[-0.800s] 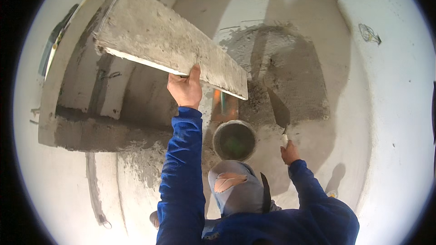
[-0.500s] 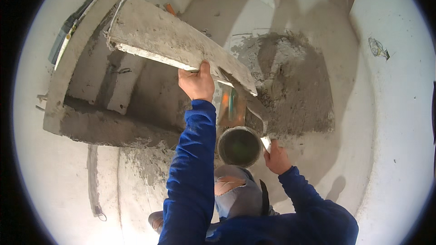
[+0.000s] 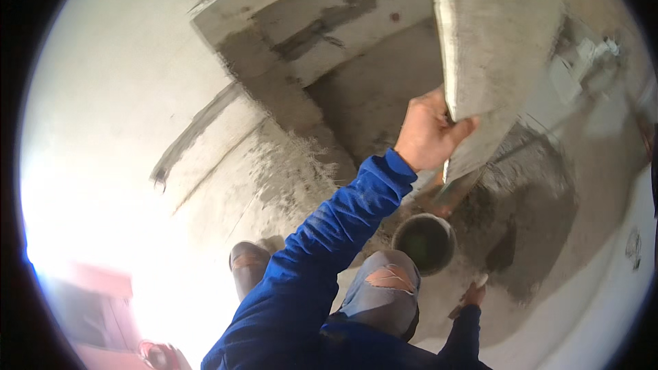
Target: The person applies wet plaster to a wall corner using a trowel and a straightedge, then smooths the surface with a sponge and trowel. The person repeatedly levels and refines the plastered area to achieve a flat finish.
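Observation:
My left hand (image 3: 428,130) is closed on the lower edge of a long slab (image 3: 504,48), its thumb on the grey, mortar-smeared face. The slab's narrow edge is white, and it stands raised over the work area, its upper end cut off by the view. Low on the right, my right hand (image 3: 471,294) grips the pale handle of a trowel (image 3: 502,248), whose dark blade points up and away over the mortar-covered floor. A round bucket (image 3: 425,243) with dark contents sits between my hands, beside my knee. Motion blurs the scene somewhat.
Beyond my left arm runs a low mortar-coated wall (image 3: 267,75) around a recessed area. Wet mortar (image 3: 541,199) spreads over the floor at right. A flat orange-tinged tool (image 3: 445,195) lies behind the bucket, partly hidden. A pale block (image 3: 565,79) stands at far right.
The slab has swung from slanting across the left to nearly upright at the right, carried by my left hand. My right hand has drawn lower with the trowel. The whole view has turned left.

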Motion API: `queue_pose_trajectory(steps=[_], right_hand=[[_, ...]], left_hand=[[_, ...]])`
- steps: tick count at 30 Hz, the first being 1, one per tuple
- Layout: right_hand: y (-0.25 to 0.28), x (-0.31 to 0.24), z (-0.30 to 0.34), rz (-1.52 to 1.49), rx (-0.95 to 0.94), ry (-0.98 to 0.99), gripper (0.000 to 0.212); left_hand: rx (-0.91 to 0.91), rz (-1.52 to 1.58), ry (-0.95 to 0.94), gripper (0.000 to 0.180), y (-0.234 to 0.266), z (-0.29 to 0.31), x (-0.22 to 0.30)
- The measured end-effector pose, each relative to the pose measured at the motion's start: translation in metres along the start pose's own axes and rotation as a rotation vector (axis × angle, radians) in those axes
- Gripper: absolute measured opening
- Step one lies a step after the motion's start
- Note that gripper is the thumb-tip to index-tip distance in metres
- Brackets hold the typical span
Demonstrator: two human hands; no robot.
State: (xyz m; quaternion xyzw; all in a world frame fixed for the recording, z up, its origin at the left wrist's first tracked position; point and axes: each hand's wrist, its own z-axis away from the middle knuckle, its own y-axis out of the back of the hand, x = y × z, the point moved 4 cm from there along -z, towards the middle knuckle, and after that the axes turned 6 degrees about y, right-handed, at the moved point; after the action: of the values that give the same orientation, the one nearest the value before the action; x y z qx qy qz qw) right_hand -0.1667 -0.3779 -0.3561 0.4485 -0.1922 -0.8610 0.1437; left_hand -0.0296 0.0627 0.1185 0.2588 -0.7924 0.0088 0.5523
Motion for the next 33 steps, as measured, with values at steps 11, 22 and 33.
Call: queue_pose_trajectory(steps=[11,22,33], right_hand=[[-0.014,0.018,-0.058,-0.065,-0.011,-0.286,0.038],[-0.012,-0.059,-0.096,0.007,0.025,-0.16,0.038],[-0.192,-0.606,0.087,-0.622,-0.414,1.546,0.037]], left_hand=[[0.185,0.083,0.119,0.028,0.146,0.1,0.027],[0.976,-0.088,0.196,0.049,0.337,0.217,-0.011],[1.052,-0.049,0.008,0.038,0.389,0.196,-0.063]])
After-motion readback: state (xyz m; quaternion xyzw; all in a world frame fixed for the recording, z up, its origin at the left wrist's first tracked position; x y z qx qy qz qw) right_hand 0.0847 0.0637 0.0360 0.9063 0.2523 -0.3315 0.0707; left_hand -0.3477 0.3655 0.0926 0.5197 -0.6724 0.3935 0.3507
